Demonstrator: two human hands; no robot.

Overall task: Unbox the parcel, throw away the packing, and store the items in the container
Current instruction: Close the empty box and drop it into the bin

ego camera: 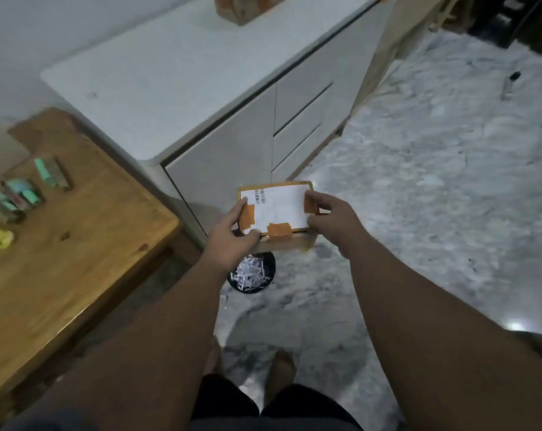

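Cardboard box, with white label and brown tape patches on top, was held in air by both hands, in front of white cabinet near corner, just above black bin on floor. Left hand gripped box's left end, thumb on label, fingers beneath. Right hand gripped right end, fingers curled round side. Bin held shredded white paper. Green and teal packets lay near left edge of wooden bench. Second parcel stood at far edge of cabinet top, partly cut off.
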